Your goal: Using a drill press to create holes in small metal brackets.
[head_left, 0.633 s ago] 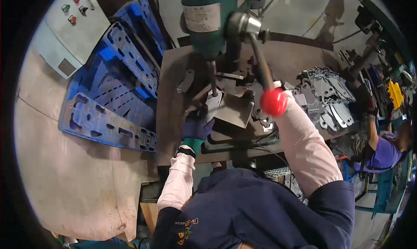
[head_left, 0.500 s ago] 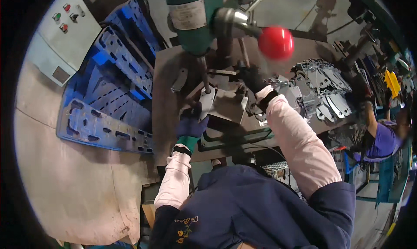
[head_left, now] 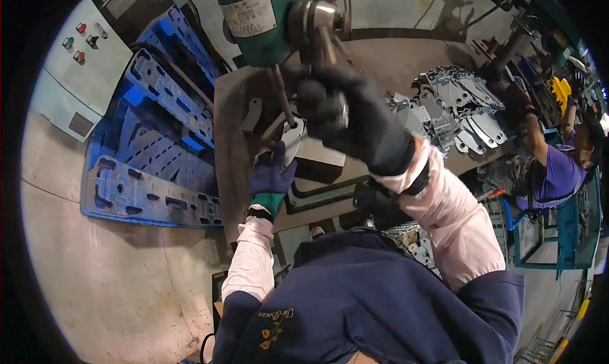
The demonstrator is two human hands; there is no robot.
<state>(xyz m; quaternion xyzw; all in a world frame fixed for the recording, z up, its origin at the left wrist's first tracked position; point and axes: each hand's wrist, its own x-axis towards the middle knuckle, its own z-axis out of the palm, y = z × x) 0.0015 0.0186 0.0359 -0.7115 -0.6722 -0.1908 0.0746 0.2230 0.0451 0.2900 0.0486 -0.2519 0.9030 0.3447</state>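
My left hand (head_left: 273,172), in a dark blue glove with a green cuff, grips the lower end of a flat silver metal plate (head_left: 293,142). The plate lies on a metal block (head_left: 321,154), its upper end beneath the thin spindle (head_left: 284,97) of a green drill press (head_left: 279,46). My right hand (head_left: 346,107), black-gloved, is closed around the lower part of the press's lever (head_left: 326,43); the fingers are partly blurred. The lever's red ball is out of sight.
A heap of silver plates (head_left: 460,104) covers the bench's right side. One grey plate (head_left: 252,115) lies left of the press. Blue plastic pallets (head_left: 152,192) and a control box (head_left: 79,66) stand at left. Another person (head_left: 558,180) works at far right.
My right hand has risen from beside the block onto the lever. The red ball, in plain sight before, no longer shows. My left hand still holds the plate under the spindle.
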